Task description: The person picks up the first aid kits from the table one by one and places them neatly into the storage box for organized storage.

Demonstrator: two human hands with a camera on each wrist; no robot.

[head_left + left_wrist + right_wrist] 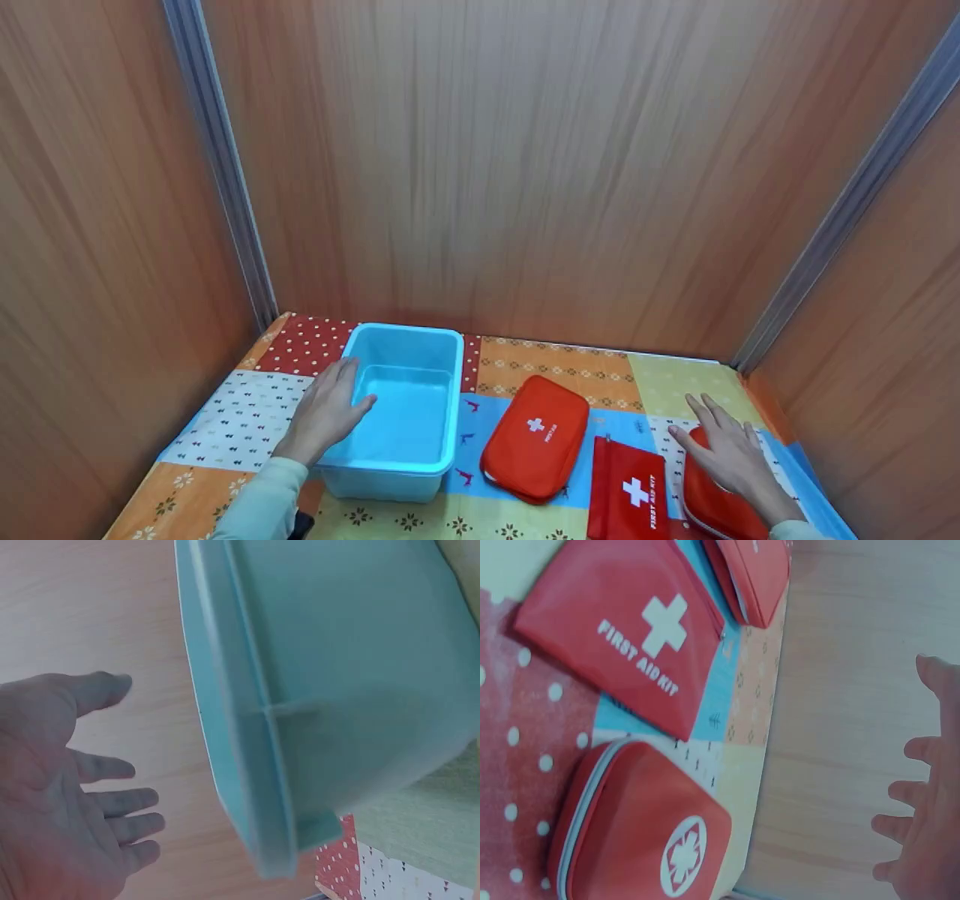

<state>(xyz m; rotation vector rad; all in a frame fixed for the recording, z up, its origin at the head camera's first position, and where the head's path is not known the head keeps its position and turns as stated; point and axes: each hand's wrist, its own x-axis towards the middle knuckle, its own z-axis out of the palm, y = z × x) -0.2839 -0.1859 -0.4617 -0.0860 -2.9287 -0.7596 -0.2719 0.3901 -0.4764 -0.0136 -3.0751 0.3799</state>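
A light blue plastic bin [409, 420] stands on the patterned cloth, its inside bare. Over its left rim hovers my left hand [328, 412], fingers extended and holding nothing; the left wrist view shows the palm [52, 802] apart from the bin wall [360, 675]. My right hand [731, 454], fingers spread, hangs above a red hard-looking zip case [709, 499] and hides part of it. In the right wrist view that case [660, 832] has a white cross emblem, with the hand [930, 802] clear of it. Beside it lies a flat red first aid pouch [626, 487].
Between bin and pouch lies another red first aid case [536, 439]. A patchwork cloth [487, 517] covers the table. Wood-grain panels [487, 165] enclose the back and both sides, joined by grey metal corner strips [225, 165]. A small dark object [301, 525] shows by the left sleeve.
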